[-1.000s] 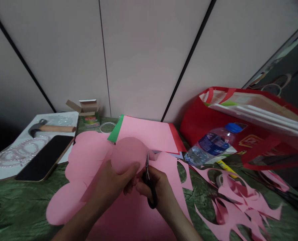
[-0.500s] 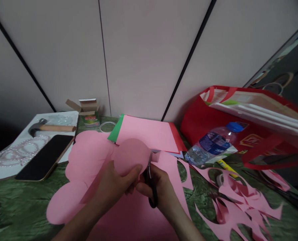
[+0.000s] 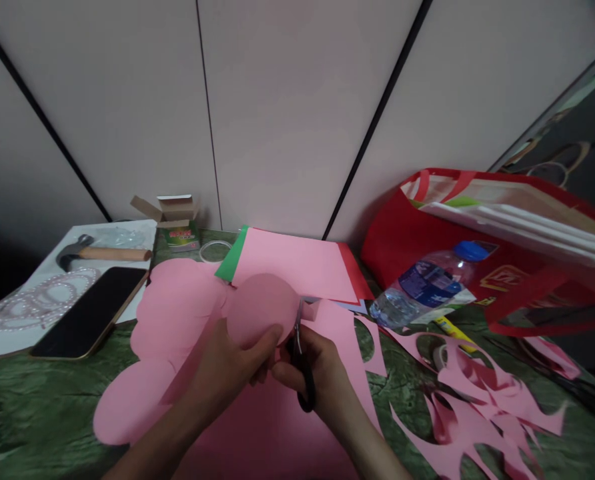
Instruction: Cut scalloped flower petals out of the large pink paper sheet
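A rounded piece of pink paper (image 3: 263, 308) is pinched by my left hand (image 3: 235, 360), thumb on top and fingers underneath. My right hand (image 3: 317, 363) is closed around black-handled scissors (image 3: 303, 377). Their blades lie at the right edge of the round piece, where a small strip of pink paper sticks out beyond them. Below both hands spreads a larger pink sheet (image 3: 272, 427). Several cut pink rounds (image 3: 177, 300) overlap to the left of my left hand.
Pink paper offcuts (image 3: 477, 400) with round holes lie at right, near a water bottle (image 3: 427, 283) and a red bag (image 3: 392, 227). Coloured sheets (image 3: 297, 263) are stacked behind. At left are a phone (image 3: 92, 313), a hammer (image 3: 107, 254), beads (image 3: 42, 300) and a small open box (image 3: 180, 233).
Almost nothing differs. Both hands, the paper and the scissors keep nearly the same place; the view has shifted very slightly.
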Available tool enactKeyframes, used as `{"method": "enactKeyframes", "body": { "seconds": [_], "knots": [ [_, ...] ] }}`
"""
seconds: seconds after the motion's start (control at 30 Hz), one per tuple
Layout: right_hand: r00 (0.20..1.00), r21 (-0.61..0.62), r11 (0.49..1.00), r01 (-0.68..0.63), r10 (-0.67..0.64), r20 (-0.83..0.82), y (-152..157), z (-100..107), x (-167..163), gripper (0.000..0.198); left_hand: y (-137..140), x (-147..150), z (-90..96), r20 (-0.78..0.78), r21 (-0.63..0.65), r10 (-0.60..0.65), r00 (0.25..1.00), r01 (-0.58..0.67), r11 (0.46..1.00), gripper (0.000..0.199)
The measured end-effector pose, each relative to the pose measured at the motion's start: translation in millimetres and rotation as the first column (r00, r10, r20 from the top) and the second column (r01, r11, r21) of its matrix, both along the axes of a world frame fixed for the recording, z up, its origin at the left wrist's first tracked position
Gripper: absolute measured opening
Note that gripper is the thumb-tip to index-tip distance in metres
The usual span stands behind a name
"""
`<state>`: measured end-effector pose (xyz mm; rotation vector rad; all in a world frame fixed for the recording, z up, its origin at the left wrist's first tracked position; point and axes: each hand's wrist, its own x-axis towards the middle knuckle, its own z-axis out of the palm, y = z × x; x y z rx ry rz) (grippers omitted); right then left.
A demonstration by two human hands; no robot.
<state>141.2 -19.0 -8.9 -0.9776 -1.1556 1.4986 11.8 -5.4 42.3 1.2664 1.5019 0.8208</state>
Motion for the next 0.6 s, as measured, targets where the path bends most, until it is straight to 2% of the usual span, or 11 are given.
{"method": "enactKeyframes", "body": {
  "seconds": [0.23,0.6],
  "knots": [
    [1.0,0.0,1.0,0.018,-0.018,-0.011,0.3,0.7,0.7,0.031,-4.3,5.1,2.9,0.0,0.05,0.049,0.999,-0.049,0.998,0.035],
    [0.998,-0.006,1.0,0.024,-0.023,0.058,-0.3,0.3,0.7,0.033,-6.0,5.3,4.3,0.018,0.06,0.037,0.999,-0.039,0.997,0.033]
  ]
}}
